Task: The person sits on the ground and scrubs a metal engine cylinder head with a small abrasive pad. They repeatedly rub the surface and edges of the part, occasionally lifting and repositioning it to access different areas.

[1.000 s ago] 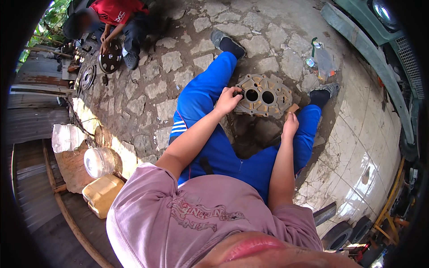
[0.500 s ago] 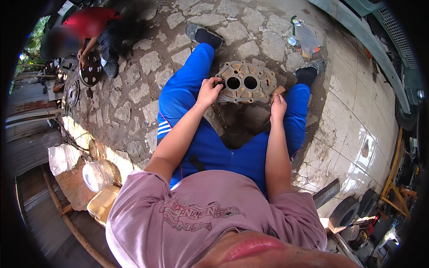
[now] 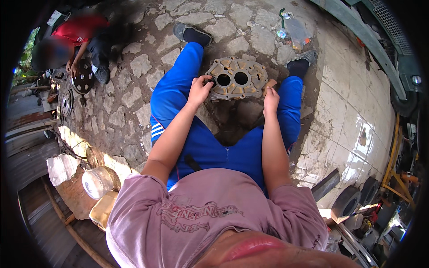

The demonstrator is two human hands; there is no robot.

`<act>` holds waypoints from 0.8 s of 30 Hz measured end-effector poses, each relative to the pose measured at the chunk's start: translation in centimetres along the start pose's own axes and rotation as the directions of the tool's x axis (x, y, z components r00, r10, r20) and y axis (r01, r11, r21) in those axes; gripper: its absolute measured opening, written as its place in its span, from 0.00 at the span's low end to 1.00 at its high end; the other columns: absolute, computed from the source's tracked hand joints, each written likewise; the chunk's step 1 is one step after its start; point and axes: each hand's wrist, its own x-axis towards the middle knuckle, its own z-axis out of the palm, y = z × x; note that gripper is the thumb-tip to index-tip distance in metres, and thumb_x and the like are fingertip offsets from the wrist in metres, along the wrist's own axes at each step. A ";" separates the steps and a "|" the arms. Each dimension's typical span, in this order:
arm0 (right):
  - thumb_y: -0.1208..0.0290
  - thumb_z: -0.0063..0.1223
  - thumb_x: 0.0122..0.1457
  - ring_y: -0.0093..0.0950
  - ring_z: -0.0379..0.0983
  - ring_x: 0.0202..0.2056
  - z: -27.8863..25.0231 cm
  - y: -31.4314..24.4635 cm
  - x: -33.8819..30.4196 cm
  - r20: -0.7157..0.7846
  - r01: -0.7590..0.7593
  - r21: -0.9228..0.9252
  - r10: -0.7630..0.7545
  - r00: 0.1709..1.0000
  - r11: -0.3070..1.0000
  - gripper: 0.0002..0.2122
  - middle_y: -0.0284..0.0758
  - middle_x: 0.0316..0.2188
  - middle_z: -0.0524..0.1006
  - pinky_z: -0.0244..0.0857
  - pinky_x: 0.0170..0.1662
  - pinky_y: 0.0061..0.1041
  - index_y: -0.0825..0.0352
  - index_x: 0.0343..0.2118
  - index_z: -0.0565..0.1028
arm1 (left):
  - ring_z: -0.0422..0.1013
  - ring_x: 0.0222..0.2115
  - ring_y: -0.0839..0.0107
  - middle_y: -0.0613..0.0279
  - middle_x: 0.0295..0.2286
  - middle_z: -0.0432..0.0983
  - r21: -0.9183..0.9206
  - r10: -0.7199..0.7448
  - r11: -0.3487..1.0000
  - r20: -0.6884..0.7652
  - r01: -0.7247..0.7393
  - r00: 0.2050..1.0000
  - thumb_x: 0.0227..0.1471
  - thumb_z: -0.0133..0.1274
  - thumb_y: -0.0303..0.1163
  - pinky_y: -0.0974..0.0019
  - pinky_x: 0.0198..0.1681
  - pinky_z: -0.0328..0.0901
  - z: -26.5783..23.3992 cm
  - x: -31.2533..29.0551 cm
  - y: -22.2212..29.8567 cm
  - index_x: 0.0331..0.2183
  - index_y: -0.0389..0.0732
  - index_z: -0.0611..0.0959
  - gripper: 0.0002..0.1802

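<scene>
Between my spread legs stands a grey-brown cast metal gearbox housing (image 3: pixel 241 92), with two large round holes in its top face and bolt lugs along its rim. My left hand (image 3: pixel 199 91) is closed on the housing's left edge, thumb and fingers pinching it. At the opposite side, my right hand (image 3: pixel 271 101) pinches a small flat brown piece (image 3: pixel 271 83), like folded sandpaper, beside the housing's right edge. I cannot tell whether that piece touches the metal.
Rough stone paving (image 3: pixel 140 64) lies left and ahead, pale cracked tiles (image 3: pixel 337 118) to the right. A person in a red shirt (image 3: pixel 80 27) crouches at far left, hands on a round metal disc (image 3: pixel 82 80). Plastic containers (image 3: pixel 97 182) stand lower left; tyres (image 3: pixel 345 203) lower right.
The whole view has shifted slightly, so the housing and my hands appear a little further left. Both hands keep their grips, and the brown piece stays at the housing's right edge.
</scene>
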 end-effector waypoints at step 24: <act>0.62 0.54 0.68 0.38 0.81 0.42 0.0 -1.0 -0.3 -0.013 0.037 -0.170 -0.040 0.999 0.985 0.17 0.48 0.40 0.85 0.69 0.47 0.34 0.75 0.45 0.82 | 0.73 0.49 0.64 0.55 0.51 0.68 0.042 -0.028 0.999 0.045 0.027 0.999 0.62 0.60 0.33 0.63 0.56 0.67 -0.3 -0.4 1.3 0.54 0.40 0.84 0.20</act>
